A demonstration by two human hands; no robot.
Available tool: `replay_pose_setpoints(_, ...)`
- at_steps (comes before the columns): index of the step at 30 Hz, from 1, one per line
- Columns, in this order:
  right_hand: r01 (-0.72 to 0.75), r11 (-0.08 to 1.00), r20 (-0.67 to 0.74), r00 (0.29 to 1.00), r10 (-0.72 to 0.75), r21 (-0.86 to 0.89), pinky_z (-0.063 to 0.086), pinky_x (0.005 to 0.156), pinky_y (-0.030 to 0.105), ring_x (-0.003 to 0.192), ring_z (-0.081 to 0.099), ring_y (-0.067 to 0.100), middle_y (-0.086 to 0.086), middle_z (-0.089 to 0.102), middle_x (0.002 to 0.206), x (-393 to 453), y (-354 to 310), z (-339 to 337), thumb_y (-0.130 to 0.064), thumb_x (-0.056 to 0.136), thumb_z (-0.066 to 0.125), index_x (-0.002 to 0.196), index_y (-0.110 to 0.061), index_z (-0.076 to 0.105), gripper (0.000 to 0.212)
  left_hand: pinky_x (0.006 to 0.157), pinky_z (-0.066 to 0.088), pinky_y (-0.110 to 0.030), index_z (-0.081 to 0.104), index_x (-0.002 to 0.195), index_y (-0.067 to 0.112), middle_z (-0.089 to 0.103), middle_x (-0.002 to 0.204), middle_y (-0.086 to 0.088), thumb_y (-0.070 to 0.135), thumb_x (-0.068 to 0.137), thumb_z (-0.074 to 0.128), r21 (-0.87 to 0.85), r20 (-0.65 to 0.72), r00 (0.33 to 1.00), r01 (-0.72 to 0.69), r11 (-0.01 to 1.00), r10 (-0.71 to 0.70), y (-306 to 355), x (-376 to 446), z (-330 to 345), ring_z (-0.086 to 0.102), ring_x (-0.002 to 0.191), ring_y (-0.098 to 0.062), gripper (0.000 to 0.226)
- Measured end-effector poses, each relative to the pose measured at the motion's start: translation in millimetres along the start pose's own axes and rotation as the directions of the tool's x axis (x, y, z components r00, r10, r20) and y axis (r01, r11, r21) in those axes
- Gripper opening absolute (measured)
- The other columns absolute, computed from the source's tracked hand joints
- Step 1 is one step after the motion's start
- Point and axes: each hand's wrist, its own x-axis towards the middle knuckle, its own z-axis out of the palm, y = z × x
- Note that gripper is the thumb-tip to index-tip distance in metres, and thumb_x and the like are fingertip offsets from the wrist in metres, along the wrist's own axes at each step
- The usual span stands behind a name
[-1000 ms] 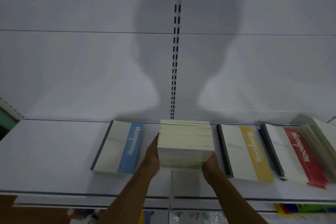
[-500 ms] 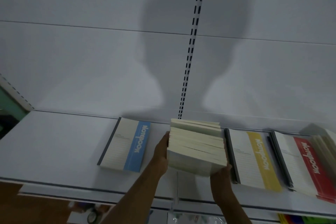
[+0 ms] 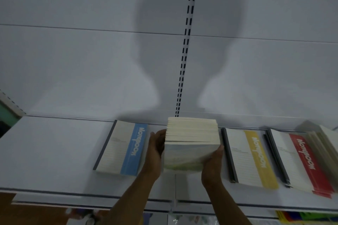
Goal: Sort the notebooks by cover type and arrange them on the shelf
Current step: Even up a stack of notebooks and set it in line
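Both hands (image 3: 184, 153) have levelled the notebook stack (image 3: 191, 142), seemingly lower.

A thick stack of notebooks (image 3: 192, 144) is set mid-shelf (image 3: 45, 151), clasped between the left hand (image 3: 156, 149) and right hand (image 3: 213, 164). One notebook (image 3: 121, 147) lies to its left; two more (image 3: 250, 159) (image 3: 300, 164) lie to its right, with a further pile (image 3: 325, 144) at far right.

Red notebooks (image 3: 309, 166) blur, perhaps stacked, rightmost cut off.
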Motion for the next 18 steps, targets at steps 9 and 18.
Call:
replay_pose_setpoints(9, 0.090, 0.993, -0.005, 0.996, -0.091, -0.070, 0.053, 0.069, 0.020, 0.083, 0.064, -0.001, -0.002, 0.063, 0.095, 8, 9, 2, -0.089, 0.055, 0.053, 0.102, -0.027, 0.055, 0.079, 0.088, 0.046, -0.009, 0.038, 0.125, 0.044, 0.056, 0.113, 0.038, 0.011, 0.061, 0.089, 0.648, 0.329, 0.944, -0.206, 0.733, -0.026, 22, 3, -28, 0.052, 0.109, 0.013, 0.089)
replay_pose_setpoints(18, -0.029, 0.983, 0.464, 0.879, 0.111, -0.180, 0.054, 0.081, 0.028, 0.111, 0.061, 0.018, 0.001, 0.066, 0.118, 25, 1, -54, -0.043, 0.070, 0.074, 0.127, -0.018, 0.051, 0.067, 0.084, 0.049, -0.009, 0.042, 0.124, 0.040, 0.059, 0.116, 0.018, 0.001, 0.062, 0.086, 0.628, 0.295, 0.955, -0.206, 0.751, 0.016, 24, 8, -22, 0.056, 0.106, 0.012, 0.086)
